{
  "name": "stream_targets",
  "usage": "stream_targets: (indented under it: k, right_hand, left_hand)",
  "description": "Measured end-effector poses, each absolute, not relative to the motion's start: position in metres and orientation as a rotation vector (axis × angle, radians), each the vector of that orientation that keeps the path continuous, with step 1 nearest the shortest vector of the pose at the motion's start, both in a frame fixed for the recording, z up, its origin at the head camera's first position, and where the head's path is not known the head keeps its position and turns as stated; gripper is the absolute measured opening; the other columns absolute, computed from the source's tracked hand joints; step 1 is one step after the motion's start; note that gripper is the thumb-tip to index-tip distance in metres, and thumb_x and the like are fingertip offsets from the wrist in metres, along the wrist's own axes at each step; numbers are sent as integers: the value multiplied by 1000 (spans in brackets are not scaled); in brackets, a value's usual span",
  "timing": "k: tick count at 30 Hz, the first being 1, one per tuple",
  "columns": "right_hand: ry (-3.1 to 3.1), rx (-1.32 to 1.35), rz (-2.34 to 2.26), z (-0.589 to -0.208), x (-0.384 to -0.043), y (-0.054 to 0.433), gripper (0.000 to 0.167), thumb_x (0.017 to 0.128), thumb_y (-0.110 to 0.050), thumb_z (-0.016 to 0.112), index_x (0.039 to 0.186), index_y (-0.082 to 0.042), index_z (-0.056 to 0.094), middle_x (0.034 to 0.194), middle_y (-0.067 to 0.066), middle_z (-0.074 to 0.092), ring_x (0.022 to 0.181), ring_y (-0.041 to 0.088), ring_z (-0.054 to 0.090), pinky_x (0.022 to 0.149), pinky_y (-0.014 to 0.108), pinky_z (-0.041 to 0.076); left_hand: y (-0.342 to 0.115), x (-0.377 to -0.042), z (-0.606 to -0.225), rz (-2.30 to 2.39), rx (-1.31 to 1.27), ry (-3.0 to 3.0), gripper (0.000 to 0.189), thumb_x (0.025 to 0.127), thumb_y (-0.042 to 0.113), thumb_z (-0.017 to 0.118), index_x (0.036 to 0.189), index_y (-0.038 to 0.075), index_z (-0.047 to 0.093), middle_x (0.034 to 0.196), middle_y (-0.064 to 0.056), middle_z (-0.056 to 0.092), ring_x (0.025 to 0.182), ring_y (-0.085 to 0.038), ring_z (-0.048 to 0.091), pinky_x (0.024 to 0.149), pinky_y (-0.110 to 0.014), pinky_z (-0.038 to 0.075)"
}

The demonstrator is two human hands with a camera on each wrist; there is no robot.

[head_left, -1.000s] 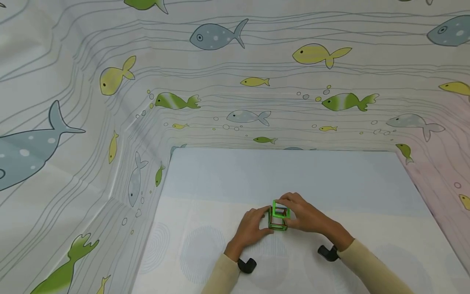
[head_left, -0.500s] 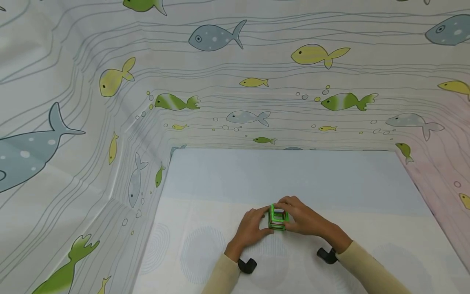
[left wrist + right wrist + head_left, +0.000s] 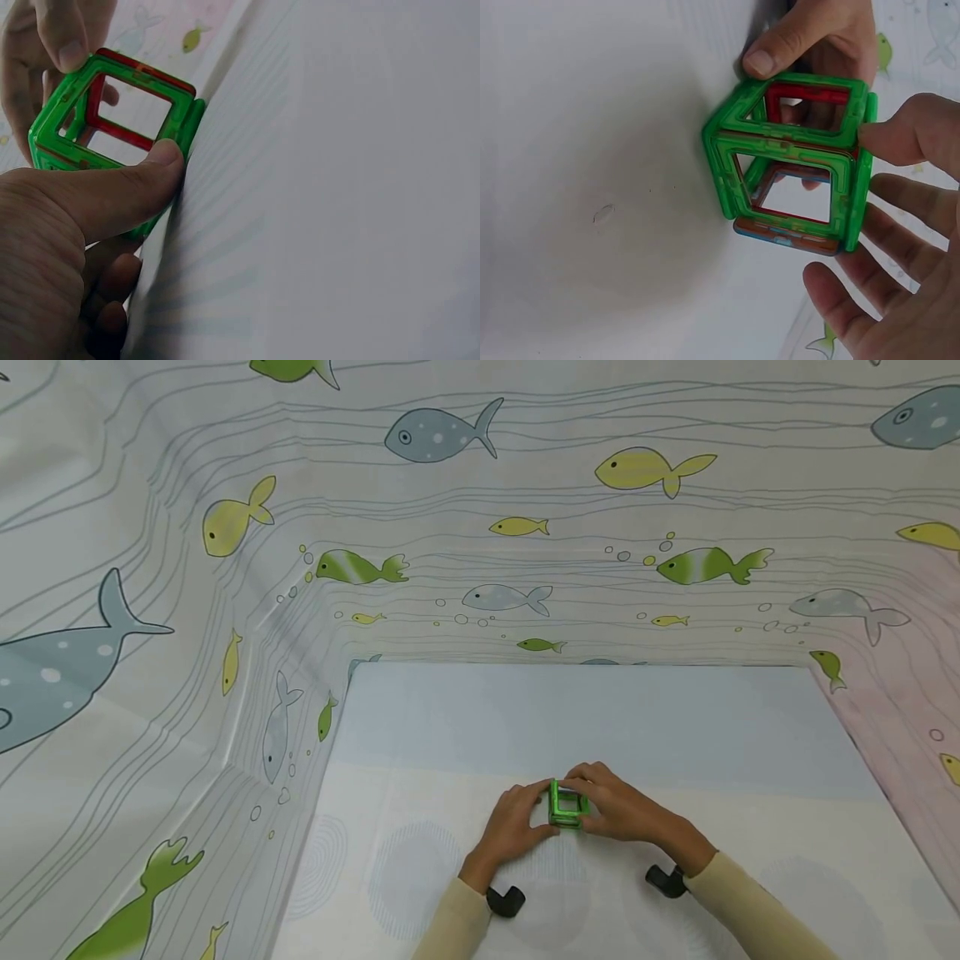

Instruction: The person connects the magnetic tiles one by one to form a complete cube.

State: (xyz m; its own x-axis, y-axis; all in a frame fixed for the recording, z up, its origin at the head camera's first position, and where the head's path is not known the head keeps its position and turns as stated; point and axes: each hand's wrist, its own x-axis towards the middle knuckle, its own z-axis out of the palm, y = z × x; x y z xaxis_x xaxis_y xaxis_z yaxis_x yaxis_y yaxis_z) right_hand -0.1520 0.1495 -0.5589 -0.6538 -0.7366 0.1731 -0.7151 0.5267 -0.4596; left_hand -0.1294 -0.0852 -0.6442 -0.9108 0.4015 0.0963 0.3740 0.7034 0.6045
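Note:
A small cube of see-through magnetic tiles [image 3: 556, 806] stands on the table between my hands. Its square frames are green and red, and the right wrist view shows a brown-and-blue tile [image 3: 786, 237] at one side. My left hand [image 3: 510, 827] grips the cube from the left; in the left wrist view its thumb [image 3: 161, 161] presses on a green frame. My right hand [image 3: 622, 806] pinches the green tile [image 3: 855, 225] on top between thumb and fingers at its edges. That tile lies flush over the cube's upper opening. The cube's underside is hidden.
The pale table [image 3: 450, 718] has printed circles and a light blue band at the back. Fish-patterned sheeting [image 3: 577, 552] rises behind it and along both sides. A black camera mount [image 3: 507, 902] sits at the left wrist, another mount [image 3: 666, 882] at the right.
The right hand has lowered the green tile from tilted above the cube to flat on its top. The left hand has stayed in place around the cube.

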Motion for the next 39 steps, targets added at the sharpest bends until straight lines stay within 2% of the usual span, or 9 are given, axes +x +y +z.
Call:
stream_targets:
  k: [13, 21, 30, 33, 36, 39]
  right_hand:
    - [2668, -1233, -821, -557, -152, 152, 55, 83, -13, 80, 133, -2, 60, 129, 4, 58, 116, 19, 54, 91, 36, 53]
    - [2657, -1191, -901, -563, -150, 157, 59, 83, -15, 81, 135, -4, 58, 127, 5, 59, 117, 18, 57, 91, 37, 55]
    - [2655, -936, -944, -566, -144, 173, 63, 90, -31, 75, 142, -5, 51, 135, 3, 57, 126, 22, 56, 98, 44, 52]
    - [2668, -864, -963, -567, -143, 179, 60, 94, -36, 70, 142, -7, 52, 136, 4, 57, 128, 24, 56, 98, 46, 51]
    - [2689, -788, -993, -569, -144, 186, 57, 96, -40, 65, 142, -8, 53, 137, 6, 57, 128, 27, 56, 98, 49, 50]
    - [2718, -689, -998, -570, -145, 196, 57, 98, -41, 62, 141, -6, 53, 138, 10, 57, 130, 33, 54, 100, 53, 48]
  left_hand:
    - [-87, -128, -639, 998, 637, 2854, 78, 83, 41, 80, 150, 25, 43, 127, 9, 63, 106, -7, 56, 89, -27, 46]
    - [-86, -128, -640, 997, 643, 2851, 79, 83, 41, 81, 150, 26, 43, 126, 9, 63, 106, -7, 56, 88, -26, 45]
    - [-83, -129, -638, 1021, 604, 2815, 80, 81, 37, 83, 150, 25, 43, 124, 9, 63, 106, -7, 55, 89, -27, 45]
    - [-86, -130, -638, 1023, 600, 2781, 83, 81, 38, 82, 152, 25, 41, 129, 8, 61, 108, -8, 54, 93, -29, 46]
    - [-94, -132, -638, 1070, 605, 2678, 88, 82, 40, 80, 155, 27, 34, 141, 8, 55, 117, -8, 55, 100, -32, 46]
    - [-108, -135, -636, 1178, 607, 2524, 86, 88, 41, 74, 158, 24, 27, 150, 6, 49, 127, -12, 54, 106, -34, 45]
